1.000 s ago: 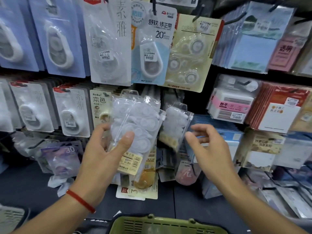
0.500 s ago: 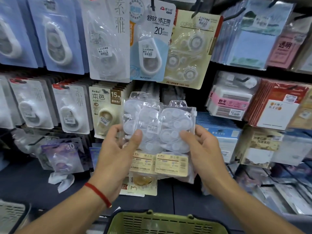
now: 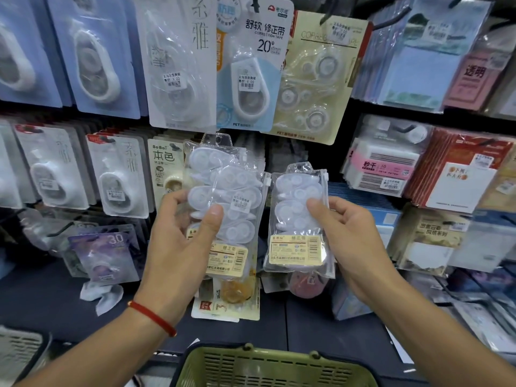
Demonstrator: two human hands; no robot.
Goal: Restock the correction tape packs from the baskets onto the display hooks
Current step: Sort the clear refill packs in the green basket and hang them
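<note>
My left hand (image 3: 178,247) grips a small stack of clear correction tape packs (image 3: 223,196), thumb across the front, upright before the display wall. My right hand (image 3: 346,236) holds a single clear pack (image 3: 298,219) with a gold label, thumb on its front, a little to the right of the stack and apart from it. Both packs show white tape dispensers inside and a hang hole at the top. A green basket (image 3: 268,367) sits below my hands at the bottom edge; its contents are hidden.
Carded correction tapes (image 3: 251,68) hang in rows across the wall. Sticky-note packs (image 3: 382,166) and red-backed pads (image 3: 460,174) fill the right side. A bare black hook (image 3: 60,229) juts out at the lower left. A grey basket (image 3: 19,350) shows at the bottom left corner.
Half a second ago both hands held the packs together as one bundle. My right hand has since drawn one pack off to the right, and the left keeps the others.
</note>
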